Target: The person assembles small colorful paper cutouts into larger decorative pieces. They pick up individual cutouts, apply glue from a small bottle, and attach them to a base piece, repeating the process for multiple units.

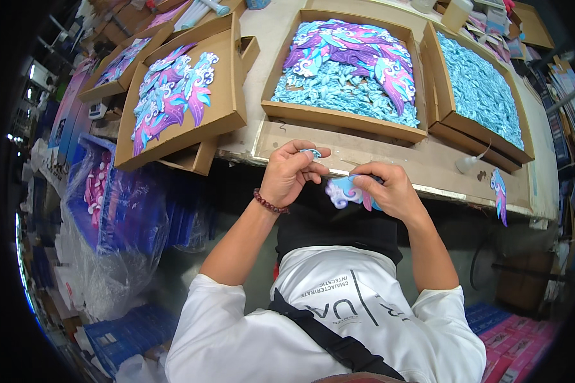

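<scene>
We are pinching a small blue cutout (pixel 311 153) in our left hand (pixel 289 173); our right hand (pixel 390 189) is gripping a wave-shaped piece (pixel 344 190), both just below the bench (pixel 390 159) edge, apparently for joining.

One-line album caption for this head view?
Left hand pinches a small blue piece; right hand holds a blue-and-purple cutout.
</scene>
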A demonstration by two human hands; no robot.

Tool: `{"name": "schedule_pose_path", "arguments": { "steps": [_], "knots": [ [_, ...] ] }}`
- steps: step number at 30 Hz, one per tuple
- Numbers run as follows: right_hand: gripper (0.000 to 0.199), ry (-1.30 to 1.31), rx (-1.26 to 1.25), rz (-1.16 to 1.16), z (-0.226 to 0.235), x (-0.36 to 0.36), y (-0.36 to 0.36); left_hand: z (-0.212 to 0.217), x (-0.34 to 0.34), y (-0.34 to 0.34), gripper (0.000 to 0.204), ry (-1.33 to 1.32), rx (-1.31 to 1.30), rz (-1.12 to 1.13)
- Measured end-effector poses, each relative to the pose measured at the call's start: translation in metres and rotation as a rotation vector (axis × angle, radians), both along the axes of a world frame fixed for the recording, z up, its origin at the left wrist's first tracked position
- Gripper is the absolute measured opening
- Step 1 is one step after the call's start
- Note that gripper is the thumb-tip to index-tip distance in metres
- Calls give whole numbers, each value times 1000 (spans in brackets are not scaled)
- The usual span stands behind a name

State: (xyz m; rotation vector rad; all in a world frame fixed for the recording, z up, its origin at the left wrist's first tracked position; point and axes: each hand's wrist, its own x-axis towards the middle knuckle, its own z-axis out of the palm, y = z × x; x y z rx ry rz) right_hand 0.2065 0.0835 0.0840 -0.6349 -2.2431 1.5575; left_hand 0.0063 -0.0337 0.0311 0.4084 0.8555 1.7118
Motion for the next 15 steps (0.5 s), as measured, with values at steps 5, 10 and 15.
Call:
{"name": "schedule_pose_path", "arguments": {
  "steps": [5,10,15],
  "knots": [
    [14,18,-5,25,-4,-2,0,-2,3,1,14,28,-35,64],
    [15,-37,-126,29,-3,-3,-1,-7,5,-3,28,259,-143,35],
    [18,5,-54,37,-6,-5,-3,-8,9,-4,31,301,-163,-44]
  ]
}}
